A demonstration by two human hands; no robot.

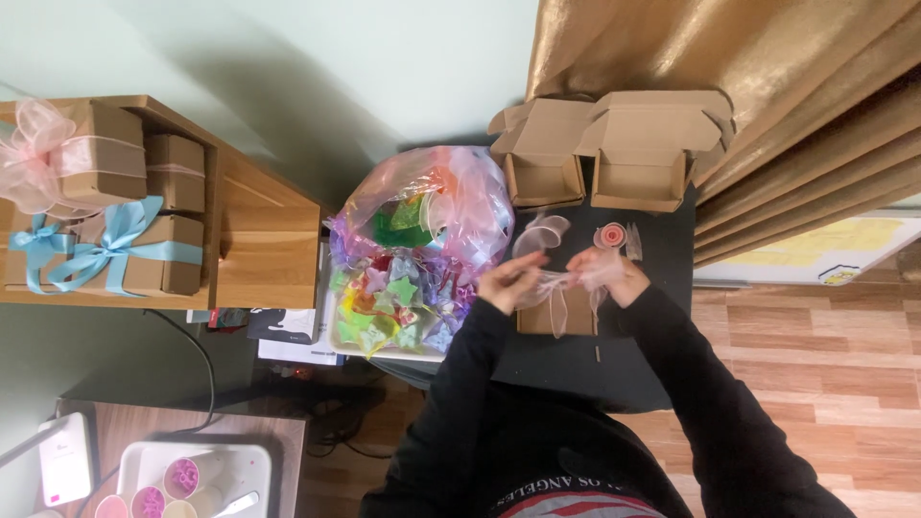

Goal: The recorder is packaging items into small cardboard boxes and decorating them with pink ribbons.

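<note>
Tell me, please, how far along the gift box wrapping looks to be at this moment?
Done: several ribbon-tied boxes sit on the wooden shelf. In hand: the left hand and right hand are pulling a sheer pink ribbon into a bow over a small brown box. Left: two empty open boxes wait behind, beside a ribbon spool.

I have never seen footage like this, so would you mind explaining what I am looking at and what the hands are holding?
There is one picture, taken by a camera worn on a person's head and looking straight down. No machine is involved: the left hand and right hand are bare, in black sleeves. Together they pinch a sheer pale pink ribbon bow over a small closed cardboard box on a black table. Beyond it stand two open cardboard boxes and a ribbon spool. Beside the left hand, a clear bag holds colourful star-shaped pieces.
</note>
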